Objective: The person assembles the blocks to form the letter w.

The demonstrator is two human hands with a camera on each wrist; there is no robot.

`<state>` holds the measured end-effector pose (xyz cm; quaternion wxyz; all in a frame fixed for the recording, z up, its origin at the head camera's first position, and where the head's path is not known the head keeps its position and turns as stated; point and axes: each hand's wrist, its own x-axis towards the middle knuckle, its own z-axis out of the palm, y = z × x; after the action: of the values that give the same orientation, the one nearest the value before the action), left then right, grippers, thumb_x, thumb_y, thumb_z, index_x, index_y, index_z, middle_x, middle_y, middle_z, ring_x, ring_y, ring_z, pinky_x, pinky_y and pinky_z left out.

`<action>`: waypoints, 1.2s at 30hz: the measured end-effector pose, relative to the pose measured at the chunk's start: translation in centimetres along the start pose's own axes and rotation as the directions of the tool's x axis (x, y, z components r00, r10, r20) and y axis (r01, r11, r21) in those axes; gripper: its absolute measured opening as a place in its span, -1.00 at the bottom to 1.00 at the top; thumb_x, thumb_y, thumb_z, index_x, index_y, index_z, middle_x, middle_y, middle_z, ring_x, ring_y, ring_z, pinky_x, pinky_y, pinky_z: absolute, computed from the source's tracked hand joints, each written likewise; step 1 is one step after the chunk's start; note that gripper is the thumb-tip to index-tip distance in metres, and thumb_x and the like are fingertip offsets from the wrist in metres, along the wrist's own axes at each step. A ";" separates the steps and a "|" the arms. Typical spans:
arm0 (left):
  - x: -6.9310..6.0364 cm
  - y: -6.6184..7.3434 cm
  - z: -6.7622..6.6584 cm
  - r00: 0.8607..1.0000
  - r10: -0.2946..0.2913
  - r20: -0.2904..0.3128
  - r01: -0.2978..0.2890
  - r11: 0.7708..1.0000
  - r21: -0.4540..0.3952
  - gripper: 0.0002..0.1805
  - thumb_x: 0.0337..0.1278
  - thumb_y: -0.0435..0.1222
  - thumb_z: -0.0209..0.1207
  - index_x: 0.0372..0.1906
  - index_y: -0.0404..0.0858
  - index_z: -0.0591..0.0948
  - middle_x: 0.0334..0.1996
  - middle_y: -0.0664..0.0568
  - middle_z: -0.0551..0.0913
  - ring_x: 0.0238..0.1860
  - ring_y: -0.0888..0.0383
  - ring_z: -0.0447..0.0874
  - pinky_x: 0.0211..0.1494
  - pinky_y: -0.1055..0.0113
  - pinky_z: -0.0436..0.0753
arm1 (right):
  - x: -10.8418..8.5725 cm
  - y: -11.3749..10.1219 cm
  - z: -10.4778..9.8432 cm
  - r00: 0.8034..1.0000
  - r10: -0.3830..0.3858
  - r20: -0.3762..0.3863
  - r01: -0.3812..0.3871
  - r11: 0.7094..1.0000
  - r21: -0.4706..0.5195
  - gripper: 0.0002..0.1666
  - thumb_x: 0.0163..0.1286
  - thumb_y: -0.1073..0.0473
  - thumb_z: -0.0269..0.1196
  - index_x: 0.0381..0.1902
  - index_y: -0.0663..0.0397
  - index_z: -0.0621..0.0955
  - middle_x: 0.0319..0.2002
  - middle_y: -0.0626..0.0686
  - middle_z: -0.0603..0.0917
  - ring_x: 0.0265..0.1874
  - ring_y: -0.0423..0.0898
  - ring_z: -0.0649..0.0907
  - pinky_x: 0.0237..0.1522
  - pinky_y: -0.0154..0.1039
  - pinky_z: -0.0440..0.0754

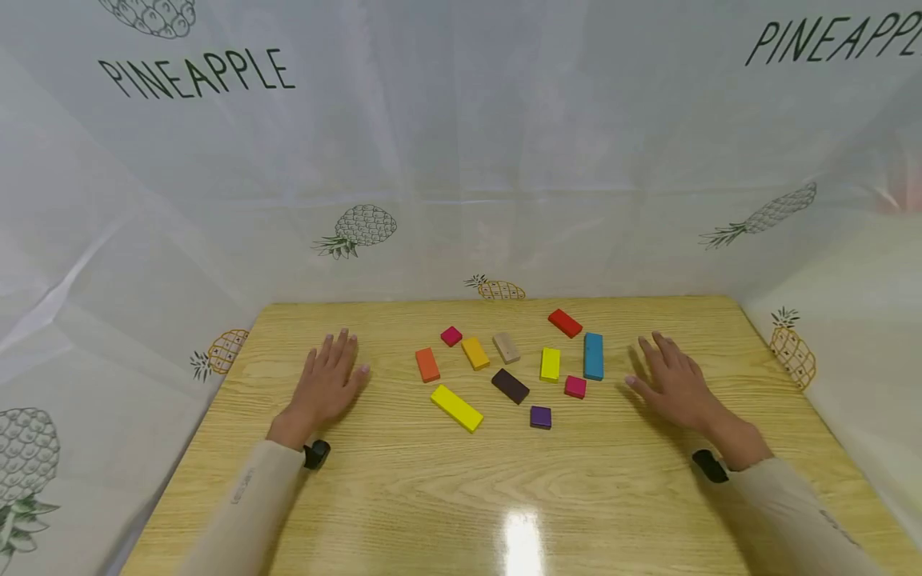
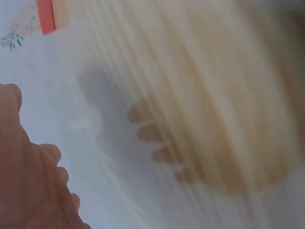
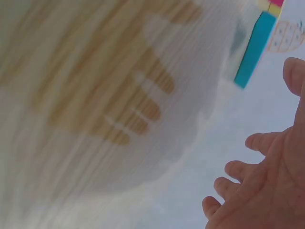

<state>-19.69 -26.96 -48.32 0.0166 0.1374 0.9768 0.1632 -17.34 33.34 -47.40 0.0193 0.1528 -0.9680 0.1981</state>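
Head view: we have a scatter of coloured blocks mid-bench, all lying separate, the red block closest to the far edge, the long yellow block lower, toward the near edge. Left hand is over by the left edge, fingers extended, holding nothing, the orange block its nearest; right hand is toward the right edge, fingers spread, also holding nothing, near the blue block. Left wrist view: blurry; we get part of that hand, no block in it. Right wrist view: fingers apart, blue block well clear; palm contact we can't tell. Our call: no handling under way, hands idle; any pick calls for reaching inward and pinching one block.
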 end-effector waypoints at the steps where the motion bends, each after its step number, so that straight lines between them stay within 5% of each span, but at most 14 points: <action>1: 0.0 0.2 0.1 1.000 0.004 0.000 -0.004 1.000 0.000 -0.11 0.71 0.17 -0.23 0.71 -0.40 -0.06 0.72 -0.31 -0.20 0.69 -0.38 -0.31 0.63 -0.35 -0.29 | 0.1 -0.4 0.1 1.000 -0.011 -0.004 0.011 1.000 0.000 -0.05 0.63 -0.07 0.20 0.63 0.46 0.12 0.56 0.61 0.05 0.52 0.64 0.07 0.36 0.62 0.05; 20: -1.2 7.3 1.7 0.985 0.158 -0.067 -0.156 0.987 0.031 -0.13 0.65 0.17 -0.09 0.67 -0.39 0.15 0.70 -0.30 0.01 0.67 -0.37 -0.08 0.63 -0.35 -0.06 | 1.6 -6.4 1.4 0.984 -0.178 -0.007 0.178 0.984 0.004 -0.03 0.53 0.00 0.34 0.62 0.39 0.19 0.61 0.48 0.10 0.56 0.53 0.12 0.42 0.58 0.07; 36: -2.7 13.1 3.2 0.974 0.209 0.090 -0.217 0.972 0.095 -0.13 0.62 0.18 -0.04 0.71 -0.27 0.11 0.72 -0.15 -0.02 0.71 -0.24 -0.10 0.67 -0.24 -0.06 | 2.7 -10.5 2.7 0.961 -0.275 0.040 0.275 0.961 0.006 -0.06 0.55 0.01 0.33 0.65 0.31 0.20 0.63 0.43 0.11 0.59 0.45 0.12 0.50 0.47 0.06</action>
<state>-13.44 -14.79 -47.15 0.0304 0.2486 0.9622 0.1074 -16.70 22.35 -45.71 0.0270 0.2899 -0.9375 0.1907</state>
